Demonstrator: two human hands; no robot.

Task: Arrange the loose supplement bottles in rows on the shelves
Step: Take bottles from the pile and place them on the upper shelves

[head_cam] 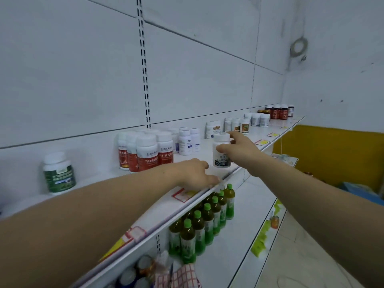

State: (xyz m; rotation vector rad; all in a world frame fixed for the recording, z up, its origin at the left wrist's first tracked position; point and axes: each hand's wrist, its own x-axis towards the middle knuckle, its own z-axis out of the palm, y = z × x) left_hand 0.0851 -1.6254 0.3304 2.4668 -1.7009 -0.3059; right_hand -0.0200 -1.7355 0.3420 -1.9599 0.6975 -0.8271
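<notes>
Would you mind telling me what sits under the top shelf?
Under the top shelf stand rows of green-capped drink bottles on the lower shelf. Further left, the left arm and shelf edge cover the rest.

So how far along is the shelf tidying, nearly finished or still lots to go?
Partly done. Red-label bottles and the white groups further along already stand clustered on the top shelf. The right hand grips a dark-label bottle near the shelf's front edge; the left hand rests there. One green-label bottle stands alone.
</notes>
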